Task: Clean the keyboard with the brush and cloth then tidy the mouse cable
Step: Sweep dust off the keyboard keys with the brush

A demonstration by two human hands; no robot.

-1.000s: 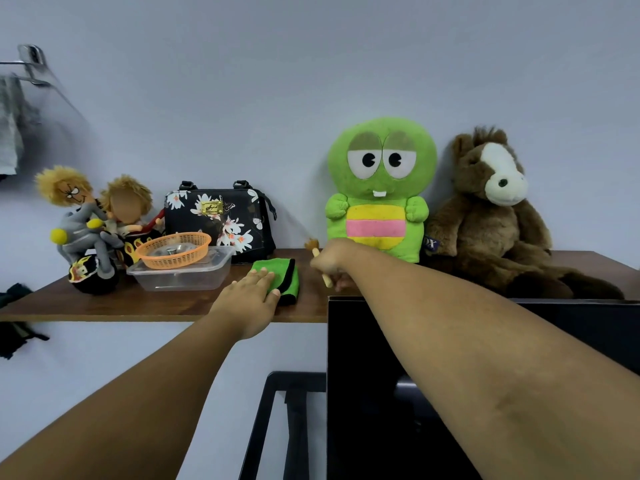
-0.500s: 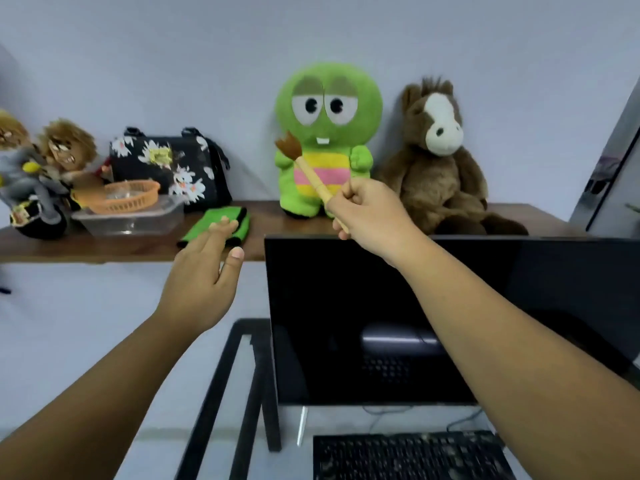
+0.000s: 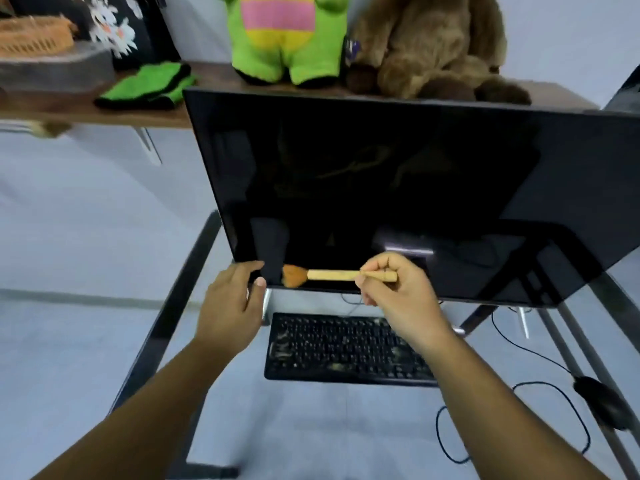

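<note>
Above the keyboard [image 3: 346,348], right hand [image 3: 398,296] has its grip pinched on the brush [image 3: 337,275] handle, brush level, bristles pointing left. Left hand [image 3: 230,306] empty, fingers loose and spread, possibly touching the monitor [image 3: 398,188] corner, blurred. Keyboard lies on the glass worktop [image 3: 311,427], pale debris on keys. Cloth [image 3: 149,86] sits on the shelf [image 3: 104,114]. Mouse [image 3: 602,401] far right, cable [image 3: 450,441] looped loose.

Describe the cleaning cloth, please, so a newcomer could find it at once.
Look at the wooden shelf above the black monitor. The cloth lies folded there, left of the green plush toy. It alone is flat, bright green with black edging.
</note>
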